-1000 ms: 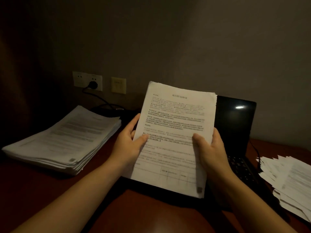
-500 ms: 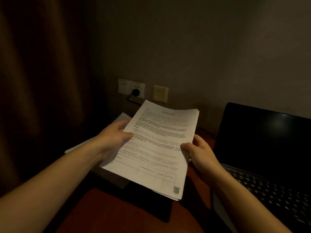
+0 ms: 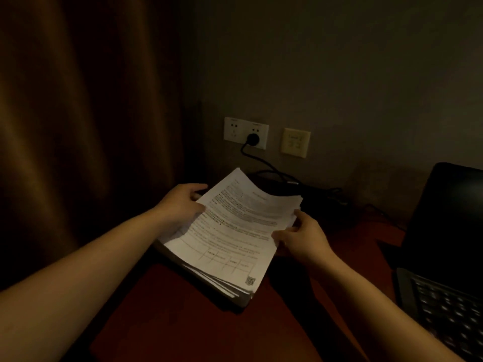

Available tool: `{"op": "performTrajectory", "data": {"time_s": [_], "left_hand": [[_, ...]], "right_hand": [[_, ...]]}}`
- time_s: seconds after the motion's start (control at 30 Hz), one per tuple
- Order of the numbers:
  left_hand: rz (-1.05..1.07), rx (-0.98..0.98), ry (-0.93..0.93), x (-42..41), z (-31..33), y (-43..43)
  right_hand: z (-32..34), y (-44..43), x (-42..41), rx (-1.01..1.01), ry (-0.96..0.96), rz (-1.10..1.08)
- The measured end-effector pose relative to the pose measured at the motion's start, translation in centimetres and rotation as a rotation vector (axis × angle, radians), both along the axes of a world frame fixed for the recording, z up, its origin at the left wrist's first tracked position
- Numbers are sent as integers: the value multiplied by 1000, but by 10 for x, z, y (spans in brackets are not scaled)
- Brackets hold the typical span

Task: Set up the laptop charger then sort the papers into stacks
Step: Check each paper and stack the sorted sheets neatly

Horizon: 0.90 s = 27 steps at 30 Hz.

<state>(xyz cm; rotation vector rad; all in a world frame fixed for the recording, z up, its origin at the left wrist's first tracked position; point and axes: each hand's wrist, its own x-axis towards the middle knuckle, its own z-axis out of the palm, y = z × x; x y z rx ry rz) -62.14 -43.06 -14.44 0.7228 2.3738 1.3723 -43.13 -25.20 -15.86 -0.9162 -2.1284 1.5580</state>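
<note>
Fingers (image 3: 192, 189) of the left hand (image 3: 180, 205) pinch the left edge of the paper sheaf (image 3: 235, 228); the right hand (image 3: 300, 239) pinches its right edge.
Sheaf rests on the paper stack (image 3: 222, 286) on the desk (image 3: 183, 330), far edge bowed up. Charger plug (image 3: 253, 139) sits in the wall socket (image 3: 232, 131) at 12 o'clock from the stack; laptop (image 3: 444, 231) stands at 3 o'clock.

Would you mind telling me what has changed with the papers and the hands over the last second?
The sheets, held upright before the laptop, swung left and down to the stack by the curtain. The left hand and right hand still hold their side edges. The plug stays in the wall socket; the laptop stays open.
</note>
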Motion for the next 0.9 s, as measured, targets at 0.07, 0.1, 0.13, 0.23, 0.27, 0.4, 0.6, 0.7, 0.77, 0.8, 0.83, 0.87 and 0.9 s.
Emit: {"op": "performTrajectory", "data": {"time_s": [0.07, 0.1, 0.13, 0.23, 0.27, 0.4, 0.6, 0.7, 0.77, 0.8, 0.83, 0.87, 0.9], "left_hand": [[-33, -65, 76, -4, -6, 0], [-36, -78, 98, -7, -9, 1], [-34, -83, 112, -9, -12, 2], [-19, -124, 175, -16, -18, 4], [-21, -154, 201, -18, -19, 5], [-61, -306, 252, -22, -27, 5], [-113, -493, 394, -13, -26, 4], [-131, -604, 537, 2, -20, 9], [-164, -612, 582, 19, -16, 16], [-188, -612, 604, 28, -13, 21], [-211, -607, 636, 39, -11, 26], [-230, -595, 670, 50, -8, 30], [-247, -580, 703, 61, -5, 34]], "right_hand": [[-6, -2, -1, 225, -70, 52], [-7, -4, 0, 326, -93, 81], [-10, -5, 0, 449, -121, 106], [-18, -4, -3, 881, -260, 168], [-20, -4, -4, 1000, -323, 170], [-23, -4, -9, 1163, -397, 199], [-16, 2, 4, 1123, -563, 152], [-6, 4, 22, 1117, -695, 119], [2, 7, 38, 1093, -747, 100], [7, 9, 47, 1076, -765, 92], [11, 11, 57, 1063, -773, 82], [15, 12, 66, 1054, -776, 71], [20, 12, 76, 1053, -777, 59]]}}
